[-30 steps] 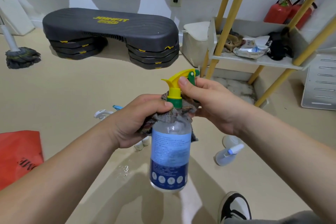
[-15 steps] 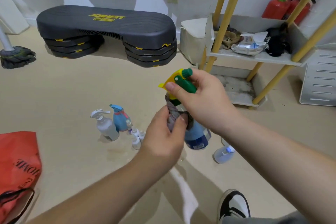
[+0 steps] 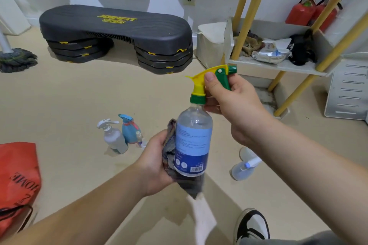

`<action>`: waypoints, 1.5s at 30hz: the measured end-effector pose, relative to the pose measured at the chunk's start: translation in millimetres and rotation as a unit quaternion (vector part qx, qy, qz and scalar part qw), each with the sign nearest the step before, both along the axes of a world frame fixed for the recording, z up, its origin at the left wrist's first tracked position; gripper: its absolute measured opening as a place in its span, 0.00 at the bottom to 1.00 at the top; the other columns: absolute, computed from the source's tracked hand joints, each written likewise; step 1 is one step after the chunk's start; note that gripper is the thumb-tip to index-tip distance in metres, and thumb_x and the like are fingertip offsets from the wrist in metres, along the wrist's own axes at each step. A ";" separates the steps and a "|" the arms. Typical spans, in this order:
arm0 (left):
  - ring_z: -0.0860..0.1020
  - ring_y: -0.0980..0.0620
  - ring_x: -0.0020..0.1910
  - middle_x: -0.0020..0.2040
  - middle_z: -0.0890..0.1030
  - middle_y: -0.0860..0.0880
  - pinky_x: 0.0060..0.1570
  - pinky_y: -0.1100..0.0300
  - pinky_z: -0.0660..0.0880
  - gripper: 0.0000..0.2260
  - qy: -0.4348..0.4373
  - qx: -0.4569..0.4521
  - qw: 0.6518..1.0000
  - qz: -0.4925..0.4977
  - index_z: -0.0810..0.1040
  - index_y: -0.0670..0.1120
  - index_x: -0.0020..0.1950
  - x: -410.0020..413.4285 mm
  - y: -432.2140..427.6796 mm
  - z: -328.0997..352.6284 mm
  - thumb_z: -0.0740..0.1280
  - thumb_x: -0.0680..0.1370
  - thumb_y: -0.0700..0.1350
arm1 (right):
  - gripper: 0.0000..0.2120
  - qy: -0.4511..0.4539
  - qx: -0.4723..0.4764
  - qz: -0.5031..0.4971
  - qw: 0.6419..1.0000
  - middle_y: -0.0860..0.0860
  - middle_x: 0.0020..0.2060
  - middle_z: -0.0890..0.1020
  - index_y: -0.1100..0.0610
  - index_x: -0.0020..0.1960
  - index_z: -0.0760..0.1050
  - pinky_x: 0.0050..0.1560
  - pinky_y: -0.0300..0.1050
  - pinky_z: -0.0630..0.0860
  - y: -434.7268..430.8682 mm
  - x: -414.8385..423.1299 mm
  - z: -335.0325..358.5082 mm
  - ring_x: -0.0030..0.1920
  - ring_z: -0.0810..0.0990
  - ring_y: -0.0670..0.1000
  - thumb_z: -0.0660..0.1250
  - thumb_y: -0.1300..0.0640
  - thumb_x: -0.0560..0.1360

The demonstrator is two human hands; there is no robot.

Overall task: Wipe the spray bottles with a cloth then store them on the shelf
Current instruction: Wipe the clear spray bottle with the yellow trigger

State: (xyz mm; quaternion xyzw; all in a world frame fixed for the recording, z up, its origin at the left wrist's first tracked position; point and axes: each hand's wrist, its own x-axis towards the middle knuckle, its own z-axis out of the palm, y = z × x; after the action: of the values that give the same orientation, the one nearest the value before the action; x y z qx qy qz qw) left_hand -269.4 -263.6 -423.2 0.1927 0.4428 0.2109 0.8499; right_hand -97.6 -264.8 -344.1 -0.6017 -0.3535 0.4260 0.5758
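Head view | right hand (image 3: 237,105) grips spray bottle (image 3: 192,145) | left hand (image 3: 153,165) holds cloth (image 3: 168,157)

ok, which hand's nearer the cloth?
Left. The left hand grips the cloth against the spray bottle; the right hand holds its trigger head, above the cloth.

A clear spray bottle (image 3: 192,141) with blue label and yellow-green trigger is upright at frame centre, grey cloth (image 3: 190,185) wrapped against its lower left; white shelf (image 3: 278,65) upper right.
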 end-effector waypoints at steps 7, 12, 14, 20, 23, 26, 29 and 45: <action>0.86 0.44 0.46 0.52 0.88 0.45 0.52 0.45 0.80 0.15 0.042 0.080 0.989 0.114 0.86 0.45 0.57 17.2 5.1 19.0 0.66 0.83 0.53 | 0.10 0.064 -0.010 -0.049 0.997 0.55 0.53 0.87 0.56 0.58 0.78 0.51 0.50 0.85 5.3 2.9 -1.9 0.49 0.88 0.55 0.69 0.51 0.82; 0.81 0.40 0.53 0.57 0.84 0.41 0.59 0.46 0.76 0.24 -0.034 -0.072 0.988 0.130 0.83 0.42 0.65 16.2 -12.3 -0.8 0.65 0.81 0.59 | 0.07 0.067 0.015 -0.071 0.995 0.54 0.54 0.87 0.54 0.56 0.78 0.54 0.49 0.85 7.6 -4.9 -3.9 0.54 0.87 0.57 0.68 0.51 0.82; 0.83 0.40 0.54 0.61 0.85 0.41 0.62 0.45 0.77 0.23 -0.049 -0.077 0.986 0.140 0.84 0.41 0.66 16.1 -8.8 -0.4 0.66 0.81 0.58 | 0.08 0.076 0.009 -0.072 0.994 0.55 0.55 0.87 0.54 0.58 0.78 0.51 0.47 0.86 8.3 0.1 -1.9 0.54 0.87 0.58 0.68 0.51 0.82; 0.87 0.37 0.51 0.53 0.87 0.38 0.59 0.41 0.82 0.13 0.141 0.038 0.987 0.068 0.82 0.41 0.62 10.0 8.8 1.4 0.62 0.85 0.45 | 0.09 0.094 -0.010 -0.063 0.993 0.53 0.54 0.87 0.54 0.60 0.77 0.48 0.41 0.85 4.5 3.2 -7.1 0.52 0.88 0.54 0.68 0.50 0.82; 0.85 0.48 0.39 0.44 0.87 0.46 0.46 0.56 0.80 0.10 0.281 0.172 0.941 0.079 0.81 0.43 0.50 11.4 10.5 -2.0 0.64 0.85 0.46 | 0.10 0.088 -0.010 -0.060 0.994 0.51 0.53 0.87 0.53 0.60 0.78 0.53 0.44 0.84 5.0 1.6 -6.3 0.52 0.88 0.52 0.69 0.49 0.82; 0.81 0.53 0.41 0.43 0.84 0.52 0.42 0.58 0.76 0.14 0.302 0.359 0.879 0.085 0.81 0.47 0.53 14.1 11.5 14.0 0.61 0.86 0.55 | 0.09 0.064 0.002 -0.040 0.997 0.51 0.53 0.88 0.53 0.58 0.79 0.51 0.41 0.84 4.0 -4.8 -5.6 0.52 0.88 0.51 0.69 0.50 0.81; 0.82 0.53 0.45 0.44 0.85 0.50 0.47 0.55 0.78 0.12 0.216 0.476 0.850 0.069 0.81 0.50 0.50 17.4 8.1 31.0 0.62 0.86 0.53 | 0.08 0.047 0.002 -0.009 0.999 0.52 0.50 0.88 0.54 0.55 0.79 0.48 0.41 0.84 0.3 -12.4 -8.1 0.50 0.88 0.51 0.70 0.51 0.81; 0.78 0.44 0.43 0.43 0.79 0.43 0.55 0.52 0.73 0.09 -0.146 0.013 0.989 0.018 0.78 0.42 0.44 -2.0 31.8 52.9 0.62 0.71 0.47 | 0.13 0.068 -0.026 0.213 0.974 0.51 0.38 0.79 0.53 0.50 0.75 0.23 0.39 0.62 -4.4 -4.6 3.3 0.28 0.73 0.49 0.64 0.43 0.82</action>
State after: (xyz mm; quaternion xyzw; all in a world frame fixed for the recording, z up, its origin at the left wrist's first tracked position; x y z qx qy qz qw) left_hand -271.3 -231.8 -370.4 0.1632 0.3143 0.2581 0.8989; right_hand -102.2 -269.2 -340.8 -0.4971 -0.4227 0.5873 0.4788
